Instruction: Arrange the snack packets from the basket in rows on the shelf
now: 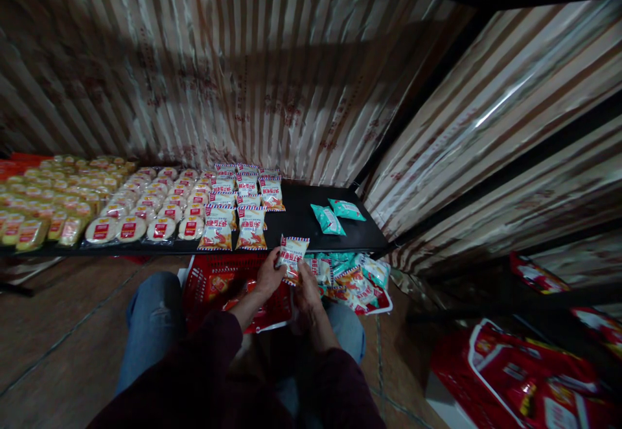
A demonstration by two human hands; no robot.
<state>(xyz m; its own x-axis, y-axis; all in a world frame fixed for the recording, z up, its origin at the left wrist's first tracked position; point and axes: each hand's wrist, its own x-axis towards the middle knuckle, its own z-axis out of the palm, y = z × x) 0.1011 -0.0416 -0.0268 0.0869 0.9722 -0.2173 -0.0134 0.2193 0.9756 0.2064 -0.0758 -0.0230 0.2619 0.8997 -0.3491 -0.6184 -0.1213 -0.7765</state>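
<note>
Between my two hands is a small white and orange snack bag (pixel 292 258) with a striped edge, held just in front of the shelf's front edge. My left hand (pixel 270 275) grips its left side, and my right hand (pixel 308 286) closes on its lower right. Rows of matching snack bags (pixel 251 228) stand on the black shelf (pixel 296 221) ahead. Farther right on the shelf lie two teal packets (pixel 328 220). Below my hands, a red basket (pixel 200 286) holds a few orange-red packets, and a heap of loose snack bags (pixel 357 283) lies to its right.
Round wrapped cakes (pixel 131 227) and yellow wrapped pastries (pixel 32 233) fill the shelf's left side. A striped curtain (pixel 233 79) hangs behind. Dark metal bars (pixel 432 79) cross on the right. Large red bags (pixel 525 371) sit on the lower right. My knees flank the basket.
</note>
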